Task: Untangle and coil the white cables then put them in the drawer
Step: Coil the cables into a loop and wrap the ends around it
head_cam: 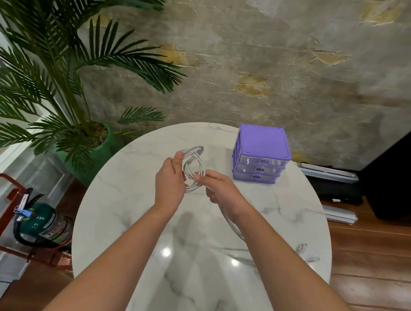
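Looped white cable (194,171) gripped in left hand (170,184), pinched by right hand (219,190)

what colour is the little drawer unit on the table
Purple frame and top, with clear drawer fronts: the drawer unit, seen in the head view.

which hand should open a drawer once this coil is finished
Right, probably. The purple drawer unit stands on the right hand's side of the table, all three drawers shut. The left hand holds the white cable coil, so it can keep the loops together.
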`<state>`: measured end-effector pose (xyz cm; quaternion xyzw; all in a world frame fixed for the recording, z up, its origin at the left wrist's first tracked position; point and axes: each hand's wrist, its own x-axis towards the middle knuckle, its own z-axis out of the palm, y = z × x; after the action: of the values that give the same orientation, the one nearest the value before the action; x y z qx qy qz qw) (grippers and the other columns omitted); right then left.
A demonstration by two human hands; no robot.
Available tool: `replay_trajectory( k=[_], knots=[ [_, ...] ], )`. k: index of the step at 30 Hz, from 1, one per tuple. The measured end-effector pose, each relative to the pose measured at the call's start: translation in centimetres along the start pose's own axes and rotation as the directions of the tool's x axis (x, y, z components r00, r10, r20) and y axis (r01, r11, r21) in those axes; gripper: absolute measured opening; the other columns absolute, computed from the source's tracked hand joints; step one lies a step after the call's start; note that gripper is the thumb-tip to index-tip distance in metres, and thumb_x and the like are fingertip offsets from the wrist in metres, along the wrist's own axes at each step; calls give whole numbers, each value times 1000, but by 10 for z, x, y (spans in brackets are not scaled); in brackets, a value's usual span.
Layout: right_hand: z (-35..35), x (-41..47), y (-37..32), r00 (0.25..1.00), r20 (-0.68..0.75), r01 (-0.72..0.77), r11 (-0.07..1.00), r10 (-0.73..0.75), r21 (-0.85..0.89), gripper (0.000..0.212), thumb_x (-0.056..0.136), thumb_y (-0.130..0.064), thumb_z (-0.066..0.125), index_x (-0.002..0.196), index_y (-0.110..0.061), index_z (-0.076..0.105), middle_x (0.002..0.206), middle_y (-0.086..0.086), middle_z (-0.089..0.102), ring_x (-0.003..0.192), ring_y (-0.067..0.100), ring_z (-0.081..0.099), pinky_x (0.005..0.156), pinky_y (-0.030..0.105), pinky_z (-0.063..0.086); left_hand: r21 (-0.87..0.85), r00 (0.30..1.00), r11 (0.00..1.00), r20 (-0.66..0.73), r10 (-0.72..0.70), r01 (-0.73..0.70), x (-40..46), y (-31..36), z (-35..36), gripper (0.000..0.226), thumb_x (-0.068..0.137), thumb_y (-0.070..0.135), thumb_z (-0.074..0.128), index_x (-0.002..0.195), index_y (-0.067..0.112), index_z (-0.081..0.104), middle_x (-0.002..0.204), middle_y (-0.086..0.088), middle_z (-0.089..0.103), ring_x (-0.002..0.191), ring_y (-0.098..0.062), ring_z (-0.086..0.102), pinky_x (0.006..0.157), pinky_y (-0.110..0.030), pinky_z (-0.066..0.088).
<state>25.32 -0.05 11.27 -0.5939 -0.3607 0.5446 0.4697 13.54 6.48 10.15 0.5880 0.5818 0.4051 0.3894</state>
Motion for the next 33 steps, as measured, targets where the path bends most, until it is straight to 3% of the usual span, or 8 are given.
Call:
replay_trajectory(
  k=[3,6,10,14,20,24,29,33],
  knots=[
    [-3,-2,4,995,99,-6,996,-3,90,21,92,-32,63,95,-13,71,76,-9,57,57,10,37,57,23,26,-82,998,996,37,-42,45,1,4,-4,52,101,52,35,91,8,62,80,-2,66,80,-23,65,73,-35,50],
    [-6,-1,3,989,125,-92,988,76,126,18,96,-31,57,92,-17,68,73,-8,58,61,11,49,65,24,36,-195,996,978,69,-62,74,-1,12,-4,49,100,52,39,83,12,61,73,-2,66,62,-11,62,61,-26,47],
    [4,1,3,994,-105,-26,988,43,155,13,93,-21,64,104,-16,60,90,1,63,72,13,60,70,24,47,-235,997,971,63,-36,50,-4,12,-2,46,98,54,40,85,14,59,79,-4,71,69,-12,67,68,-30,53],
    [14,1,9,872,-347,267,930,-344,-251,28,84,-12,72,85,-36,59,106,-7,48,104,12,51,90,23,42,-212,995,977,98,17,4,-8,16,-2,41,99,52,39,84,18,55,79,-1,72,63,-12,63,65,-32,51],
    [12,-6,5,876,-297,155,805,-380,-573,11,90,-41,62,92,-40,72,104,-12,40,110,6,37,97,32,37,-189,996,982,82,41,-25,-8,8,-3,49,99,54,37,92,11,58,83,-7,68,59,-5,54,59,-23,47],
    [15,-7,-5,922,-285,69,836,-262,-544,30,80,-62,64,89,-35,76,105,-11,40,108,6,33,96,34,37,-239,991,971,129,31,1,-9,9,-2,47,101,49,37,96,7,58,82,-1,70,68,-11,61,61,-25,50],
    [19,0,-4,960,-243,33,915,-142,-401,19,81,-42,74,89,-26,78,109,-7,40,114,9,33,102,27,29,-193,985,981,159,61,-29,-7,9,0,44,102,44,38,94,6,57,79,2,69,66,-9,62,60,-24,48],
    [20,-2,-9,989,-140,-50,993,35,-106,23,85,-39,69,90,-18,78,113,-1,64,114,16,53,95,33,39,-119,988,991,137,77,-60,-5,3,-1,46,103,43,38,84,5,54,70,-2,55,61,-13,50,54,-20,40]
  ],
)
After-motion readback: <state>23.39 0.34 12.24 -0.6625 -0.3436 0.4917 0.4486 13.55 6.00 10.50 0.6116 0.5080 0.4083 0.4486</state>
